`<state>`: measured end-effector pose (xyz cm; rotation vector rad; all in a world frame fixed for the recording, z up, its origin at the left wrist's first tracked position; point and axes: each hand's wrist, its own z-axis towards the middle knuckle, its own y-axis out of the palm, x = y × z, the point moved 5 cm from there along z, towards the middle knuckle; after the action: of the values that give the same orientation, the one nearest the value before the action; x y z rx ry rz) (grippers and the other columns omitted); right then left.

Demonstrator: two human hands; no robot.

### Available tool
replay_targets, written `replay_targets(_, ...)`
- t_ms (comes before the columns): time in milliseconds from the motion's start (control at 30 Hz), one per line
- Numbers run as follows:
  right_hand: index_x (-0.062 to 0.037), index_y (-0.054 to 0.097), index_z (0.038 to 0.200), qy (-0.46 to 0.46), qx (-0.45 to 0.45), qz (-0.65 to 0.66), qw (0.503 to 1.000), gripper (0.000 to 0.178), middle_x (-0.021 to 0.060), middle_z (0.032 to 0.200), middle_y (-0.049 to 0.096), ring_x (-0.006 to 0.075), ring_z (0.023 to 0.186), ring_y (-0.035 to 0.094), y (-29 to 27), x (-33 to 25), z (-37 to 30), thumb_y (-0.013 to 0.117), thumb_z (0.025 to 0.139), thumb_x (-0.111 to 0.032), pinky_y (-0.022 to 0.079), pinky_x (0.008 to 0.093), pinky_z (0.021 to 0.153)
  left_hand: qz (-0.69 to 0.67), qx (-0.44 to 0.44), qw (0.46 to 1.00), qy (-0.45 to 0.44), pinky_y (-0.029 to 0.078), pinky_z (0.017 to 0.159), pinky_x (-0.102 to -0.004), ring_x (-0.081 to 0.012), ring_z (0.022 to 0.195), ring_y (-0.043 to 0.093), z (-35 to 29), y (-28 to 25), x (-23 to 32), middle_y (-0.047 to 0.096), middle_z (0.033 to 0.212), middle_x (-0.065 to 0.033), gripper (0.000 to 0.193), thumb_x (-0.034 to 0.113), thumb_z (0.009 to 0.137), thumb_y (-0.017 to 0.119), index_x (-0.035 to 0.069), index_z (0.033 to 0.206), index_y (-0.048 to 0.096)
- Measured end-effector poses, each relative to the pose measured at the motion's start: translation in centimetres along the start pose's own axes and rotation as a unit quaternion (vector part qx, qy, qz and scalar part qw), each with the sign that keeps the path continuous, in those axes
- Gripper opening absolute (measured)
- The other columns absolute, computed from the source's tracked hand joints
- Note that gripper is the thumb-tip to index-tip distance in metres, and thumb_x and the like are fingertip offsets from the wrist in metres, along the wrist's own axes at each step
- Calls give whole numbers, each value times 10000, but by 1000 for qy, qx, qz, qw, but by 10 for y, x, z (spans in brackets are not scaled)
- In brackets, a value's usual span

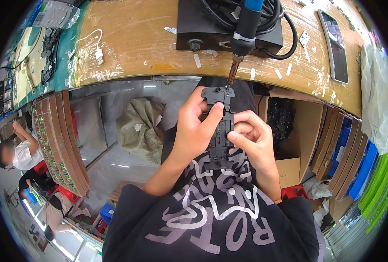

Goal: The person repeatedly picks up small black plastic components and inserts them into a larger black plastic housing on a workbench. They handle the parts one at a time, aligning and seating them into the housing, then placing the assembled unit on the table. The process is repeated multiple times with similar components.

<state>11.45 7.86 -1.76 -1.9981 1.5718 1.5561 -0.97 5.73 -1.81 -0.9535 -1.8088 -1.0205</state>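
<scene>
Between my hands is a long black moulded plastic part [220, 157], held upright over my lap, with posts and slots along its face. My left hand [194, 124] is closed around its upper left side, the thumb pressed on the face. Lower down on the right edge, my right hand [255, 137] grips the part with bent fingers. Just above its top end, the tip of a soldering-iron-like tool [245, 39] with a black handle and blue upper end points down. Whether the tip touches the part I cannot tell.
Behind the tool stands a black control box [194, 30] with a knob and coiled cable. A phone [337, 46] and a white USB cable [99, 54] lie on the tape-covered table [128, 48]. An open carton [307, 131] of black parts stands below right. Other people sit far left.
</scene>
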Motion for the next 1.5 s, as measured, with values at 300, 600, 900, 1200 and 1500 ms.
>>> replay_targets(300, 47, 463, 956, -10, 2, 12, 1000, 219, 82, 724, 579, 107, 599, 561, 1, -1, -1, 562, 766, -1, 477, 218, 519, -10, 5, 1000, 1, 402, 582, -194, -53, 687, 500, -1, 1, 0, 560, 778, -42, 141, 34, 800, 475, -10, 933, 474)
replay_targets(600, 47, 457, 954, -9, 7, 3, 1000, 208, 80, 739, 580, 106, 606, 562, 1, -1, -3, 549, 769, 21, 476, 214, 517, 1, 11, 1000, -5, 404, 584, -194, -52, 694, 500, -3, 1, 0, 559, 777, -43, 130, 24, 798, 475, -18, 921, 469)
replay_targets(900, 44, 457, 950, -4, 6, 6, 1000, 207, 78, 729, 578, 101, 612, 560, 0, -1, -2, 551, 768, 21, 477, 215, 515, 1, 12, 1000, -13, 399, 563, -187, -49, 690, 501, -3, 1, 1, 558, 772, -44, 142, 16, 793, 474, -21, 930, 467)
replay_targets(1200, 39, 465, 945, -2, 5, 12, 1000, 201, 71, 726, 577, 91, 596, 548, 0, 1, 2, 556, 772, -4, 475, 215, 516, 9, 14, 1000, -9, 399, 560, -189, -49, 674, 498, 0, 0, -1, 560, 753, -46, 152, 19, 791, 477, -19, 938, 468)
replay_targets(1500, 37, 469, 942, -6, 13, 25, 1000, 201, 65, 711, 570, 88, 585, 545, -1, 2, 6, 563, 771, -11, 470, 206, 501, 25, 16, 999, 12, 405, 593, -201, -61, 687, 505, 5, 0, 1, 570, 776, -55, 176, 25, 791, 477, -21, 961, 470)
